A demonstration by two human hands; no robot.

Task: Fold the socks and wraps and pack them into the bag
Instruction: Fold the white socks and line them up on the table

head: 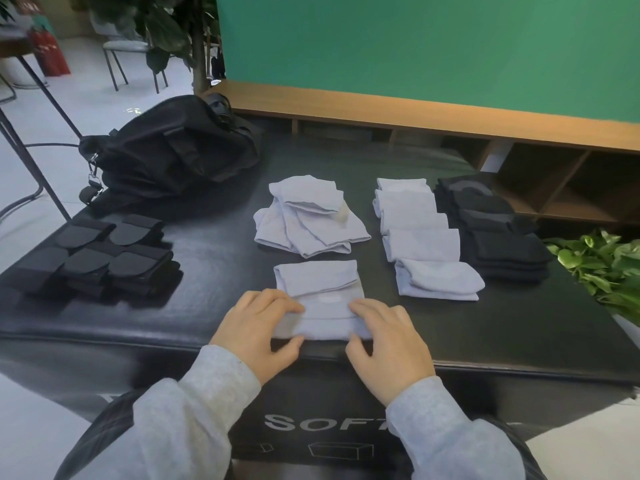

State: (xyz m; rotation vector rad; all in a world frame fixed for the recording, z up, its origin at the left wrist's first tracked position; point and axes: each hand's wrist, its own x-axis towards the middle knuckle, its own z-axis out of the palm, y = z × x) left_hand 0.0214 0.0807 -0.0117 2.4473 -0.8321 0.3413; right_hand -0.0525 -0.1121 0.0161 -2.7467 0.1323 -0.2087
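Far left on the desk (214, 271): black wraps (100, 258) in a folded cluster. Behind them, back-left corner, the black bag (166, 150), slumped; can't tell if it's unzipped.

Centre: loose pile of grey socks (308, 220), not yet folded. Just in front of it, at the near desk edge, the grey sock (320, 299) being worked, partly folded, top layer doubled over. Its long axis runs away from the person, near edge to pile.

Left hand (258, 327) holds the sock's near-left corner: fingers (284, 301) lie curled on top of the cloth, thumb tucked under the near edge, so it looks like a pinch. Right hand (389, 341) mirrors it on the near-right corner: fingers on top, thumb at the edge. Both hands equally near; the sock lies directly ahead of the fingers, betw. the two.

Judgement: next fold prob. lifts the near end and rolls it fwd along the long axis, both hands together. Keep corners level or the fold skews.

Right of centre: row of folded grey socks (424, 237), then a row of folded black socks (498, 226) beside it. Far right, a green plant (602, 265) at the desk edge.
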